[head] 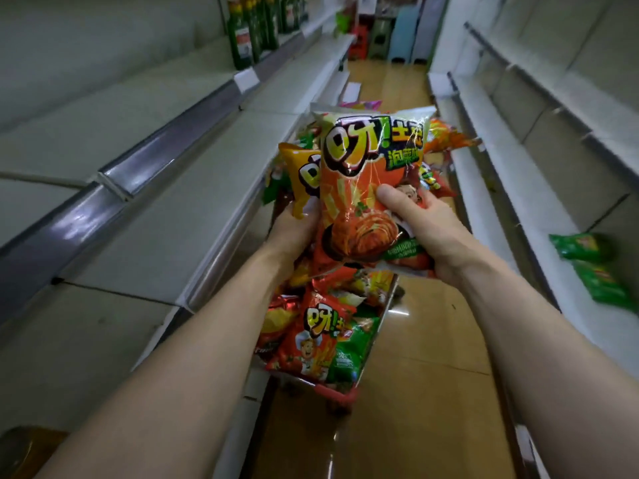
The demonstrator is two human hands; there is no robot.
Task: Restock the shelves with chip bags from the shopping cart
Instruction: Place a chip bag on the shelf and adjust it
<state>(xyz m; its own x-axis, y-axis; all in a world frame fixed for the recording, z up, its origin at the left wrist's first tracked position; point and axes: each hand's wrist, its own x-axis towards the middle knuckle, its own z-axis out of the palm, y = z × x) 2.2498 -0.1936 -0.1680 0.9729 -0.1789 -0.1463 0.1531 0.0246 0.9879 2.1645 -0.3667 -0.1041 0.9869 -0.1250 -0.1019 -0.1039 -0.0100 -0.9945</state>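
I hold an orange-red chip bag [366, 181] upright in front of me, above the shopping cart [340, 395]. My right hand [425, 229] grips its lower right corner, thumb on the front. My left hand [294, 229] holds the bag's left side together with a yellow chip bag [301, 174] tucked behind it. The cart below is piled with several red, orange and green chip bags [321, 333]. Bare white shelves [179, 216] run along the left.
Green bottles [256, 29] stand on the upper left shelf far back. Two green chip bags [594, 264] lie on a right-hand shelf [539, 216]. A wooden floor aisle [422, 375] runs ahead to stools and boxes [380, 39] at its end.
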